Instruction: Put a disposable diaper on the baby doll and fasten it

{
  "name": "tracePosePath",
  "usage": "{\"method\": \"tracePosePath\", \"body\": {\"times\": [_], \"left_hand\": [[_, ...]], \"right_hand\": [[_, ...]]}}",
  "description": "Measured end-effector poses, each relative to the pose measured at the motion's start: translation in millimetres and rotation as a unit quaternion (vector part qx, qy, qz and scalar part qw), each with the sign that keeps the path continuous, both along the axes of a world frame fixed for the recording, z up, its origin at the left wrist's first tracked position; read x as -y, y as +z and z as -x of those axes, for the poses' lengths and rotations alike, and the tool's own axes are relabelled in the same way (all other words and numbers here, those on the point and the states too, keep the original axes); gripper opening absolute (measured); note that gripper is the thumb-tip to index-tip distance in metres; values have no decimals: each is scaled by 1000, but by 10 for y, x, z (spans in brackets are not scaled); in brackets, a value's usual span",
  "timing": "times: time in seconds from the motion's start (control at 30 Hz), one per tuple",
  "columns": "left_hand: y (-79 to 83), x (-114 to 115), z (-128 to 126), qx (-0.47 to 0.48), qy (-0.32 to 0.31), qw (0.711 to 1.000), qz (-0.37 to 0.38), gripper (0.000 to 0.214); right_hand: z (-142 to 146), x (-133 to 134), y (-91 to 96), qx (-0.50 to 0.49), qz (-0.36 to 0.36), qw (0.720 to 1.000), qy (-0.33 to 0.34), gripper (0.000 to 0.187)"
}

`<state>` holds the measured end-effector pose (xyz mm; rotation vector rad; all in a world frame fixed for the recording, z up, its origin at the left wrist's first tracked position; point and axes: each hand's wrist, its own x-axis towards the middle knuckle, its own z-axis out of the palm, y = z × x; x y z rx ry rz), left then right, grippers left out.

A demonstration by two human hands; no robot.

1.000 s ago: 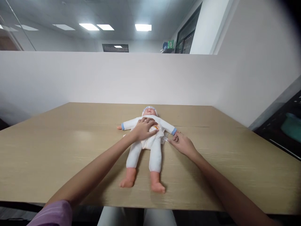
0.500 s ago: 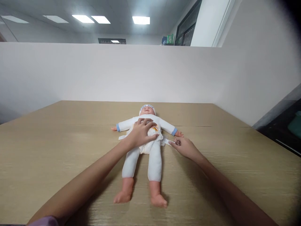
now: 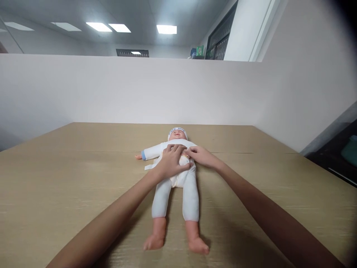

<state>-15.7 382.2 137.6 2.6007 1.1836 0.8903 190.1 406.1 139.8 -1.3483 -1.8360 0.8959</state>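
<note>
Right hand (image 3: 203, 156): fingers bunched at the waist of the disposable diaper (image 3: 177, 181), any grip indiscernible. Left hand (image 3: 172, 163): fingers spread over its front. Diaper, around supine baby doll (image 3: 191, 201) on table (image 3: 83, 178): probably light, soft, tearable; best held by side tab (image 3: 148, 167).

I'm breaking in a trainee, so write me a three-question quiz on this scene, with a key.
1. Pick one: where is the right hand?
a) at a foot
b) at the diaper's upper front
c) at the hat

2. True or false: the doll lies face down.

3. Fill the gap: a white tab sticks out beside the diaper on the picture's ____ side.

Key: 1 b; 2 false, the doll lies face up on the table; 3 left.
</note>
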Motion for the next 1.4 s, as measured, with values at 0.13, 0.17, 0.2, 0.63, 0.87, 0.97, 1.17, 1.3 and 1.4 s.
{"method": "tracePosePath", "body": {"times": [0.13,0.17,0.2,0.63,0.87,0.97,1.17,1.3,1.4], "left_hand": [[-3,-15,16,36,-2,998,46,61],[-7,-17,14,44,0,997,57,63],[-12,-19,8,51,4,997,65,65],[-126,-1,506,179,-38,975,126,45],[-398,-107,900,254,-28,937,239,41],[-435,-162,886,266,-56,928,256,42],[-410,-152,922,173,51,975,129,26],[-361,-79,994,0,150,987,50,22],[-345,-18,1020,-92,189,976,49,27]], "right_hand": [[225,137,-43,13,-75,996,-37,32],[237,216,-59,16,-116,992,-45,29],[235,305,-77,20,-166,985,-48,26],[-108,671,-489,80,-301,946,87,55],[-91,733,-445,100,-322,939,65,54],[-6,789,-310,100,-355,928,49,46],[399,775,44,140,-381,913,45,14],[698,606,196,194,-332,922,53,8],[854,445,247,235,-252,938,36,15]]}}
